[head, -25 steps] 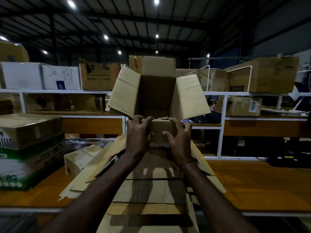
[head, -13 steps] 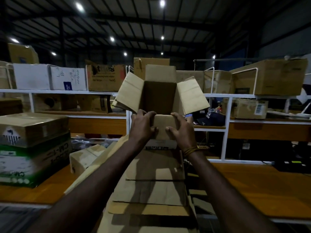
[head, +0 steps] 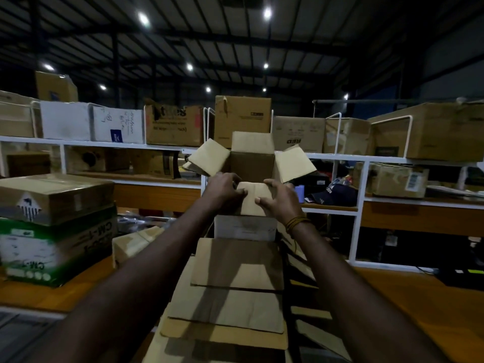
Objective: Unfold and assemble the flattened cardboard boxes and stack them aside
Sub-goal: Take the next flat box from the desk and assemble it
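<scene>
While both arms are stretched out far ahead, the small cardboard box sits held up in the middle of the view, its open end facing the camera. Three flaps are splayed out: one to the left, one to the right, one standing up at the top. The fourth, near flap is folded toward the camera, and that's the bit both hands are on.

The left hand has its fingers curled over the flap's left edge, gripping it. The right hand does the same on the right edge, fingers hooked over the top and thumb on the near face. There's a yellowish band on the right wrist.

Right below the box, a pile of flattened cardboard boxes runs from the near edge of the view out toward the hands, lying on an orange-brown wooden table. On the left of the table there's a green and white carton with a taped brown box stacked on top.

Farther back is a white shelving rack loaded with more cartons along its top level, and a dark cap on the middle shelf to the right of the hands. Ceiling lights are dotted overhead.
</scene>
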Tool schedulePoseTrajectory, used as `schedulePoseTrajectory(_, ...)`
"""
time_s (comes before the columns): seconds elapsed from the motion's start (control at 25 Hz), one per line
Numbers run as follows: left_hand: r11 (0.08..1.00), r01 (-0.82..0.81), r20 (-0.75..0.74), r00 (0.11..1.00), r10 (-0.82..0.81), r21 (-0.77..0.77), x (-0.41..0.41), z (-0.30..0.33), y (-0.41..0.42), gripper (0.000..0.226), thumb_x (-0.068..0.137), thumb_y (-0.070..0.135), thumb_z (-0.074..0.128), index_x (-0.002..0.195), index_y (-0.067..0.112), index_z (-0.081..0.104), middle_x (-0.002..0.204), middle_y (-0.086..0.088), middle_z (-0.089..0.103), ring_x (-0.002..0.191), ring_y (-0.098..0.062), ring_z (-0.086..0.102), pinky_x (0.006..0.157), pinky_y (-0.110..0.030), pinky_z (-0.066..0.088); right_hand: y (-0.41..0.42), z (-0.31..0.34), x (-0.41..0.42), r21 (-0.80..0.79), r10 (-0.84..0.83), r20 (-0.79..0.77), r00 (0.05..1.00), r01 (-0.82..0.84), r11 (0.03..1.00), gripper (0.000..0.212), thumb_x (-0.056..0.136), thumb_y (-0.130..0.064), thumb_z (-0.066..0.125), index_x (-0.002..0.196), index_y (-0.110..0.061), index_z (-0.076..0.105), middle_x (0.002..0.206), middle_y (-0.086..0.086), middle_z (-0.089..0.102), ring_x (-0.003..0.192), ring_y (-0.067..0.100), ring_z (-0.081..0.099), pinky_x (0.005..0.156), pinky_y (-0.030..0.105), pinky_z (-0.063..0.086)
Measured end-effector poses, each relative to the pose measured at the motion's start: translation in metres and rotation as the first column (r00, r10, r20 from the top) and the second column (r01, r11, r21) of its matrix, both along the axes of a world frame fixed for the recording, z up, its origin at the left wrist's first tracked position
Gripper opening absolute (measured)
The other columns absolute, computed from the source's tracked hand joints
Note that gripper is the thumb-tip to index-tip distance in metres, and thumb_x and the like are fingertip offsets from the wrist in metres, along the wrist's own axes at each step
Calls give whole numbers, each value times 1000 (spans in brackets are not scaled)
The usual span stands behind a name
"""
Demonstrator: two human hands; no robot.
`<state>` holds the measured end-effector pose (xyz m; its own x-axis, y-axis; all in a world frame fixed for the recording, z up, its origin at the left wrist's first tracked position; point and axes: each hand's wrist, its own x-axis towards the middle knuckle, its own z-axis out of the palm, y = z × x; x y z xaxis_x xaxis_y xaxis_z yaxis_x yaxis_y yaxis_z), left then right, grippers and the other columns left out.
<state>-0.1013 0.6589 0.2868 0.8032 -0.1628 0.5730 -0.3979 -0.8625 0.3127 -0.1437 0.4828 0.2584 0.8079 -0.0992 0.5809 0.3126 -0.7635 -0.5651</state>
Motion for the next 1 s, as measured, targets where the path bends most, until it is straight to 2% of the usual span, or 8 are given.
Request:
schedulePoseTrajectory(0.2,994,-35,-89,995,44,101,14,-27,-3,44,88,47,65,122,19,63,119,-5,66,110,-22,57,91,-36,46,-8,-26,12,-22,43,-143,989,-47,999,66,83,-34,77,142,-18,50,138,15,47,126,28,48,101,30,39)
schedulePoseTrajectory(0.32,991,-69,-109,991,81,113,21,-46,-10,42,88,48,65,119,19,65,117,-5,66,105,-21,59,88,-35,48,-11,-52,21,25,58,-181,982,-55,998,68,80,-39,78,140,-20,52,135,14,52,120,26,54,100,31,42)
schedulePoseTrajectory(0.44,994,-88,-166,981,98,61,27,-61,-16,38,89,46,64,117,20,65,113,-3,65,95,-16,59,78,-31,49,-15,-65,24,72,93,-192,977,-80,994,65,83,-37,76,140,-19,52,133,14,49,119,27,53,104,34,43)
schedulePoseTrajectory(0.56,991,-130,-150,980,133,33,29,-69,-17,36,90,48,61,114,22,66,113,-4,64,95,-16,58,78,-33,52,-19,-69,25,111,130,-178,975,-112,988,64,85,-34,75,142,-19,51,134,14,43,120,28,52,107,38,43)
schedulePoseTrajectory(0.8,981,-181,-210,964,164,-66,24,-84,-11,32,95,44,55,110,18,68,106,-3,66,94,-17,61,77,-36,54,-16,-76,22,15,180,-188,965,-181,983,62,91,-38,67,146,-19,46,137,12,42,123,24,51,99,25,38)
schedulePoseTrajectory(0.92,961,-205,-242,957,158,-185,21,-94,0,26,97,43,54,97,19,66,92,-1,66,80,-13,62,69,-33,55,-5,-81,21,4,227,-215,950,-232,973,64,92,-40,65,147,-18,44,140,13,40,126,26,50,108,36,42)
schedulePoseTrajectory(1.0,947,-226,-181,965,187,-227,22,-94,3,26,97,41,54,92,19,67,86,0,66,76,-13,62,71,-37,58,2,-81,23,77,253,-197,947,-242,967,62,91,-41,65,145,-18,46,141,12,42,125,24,51,108,39,44)
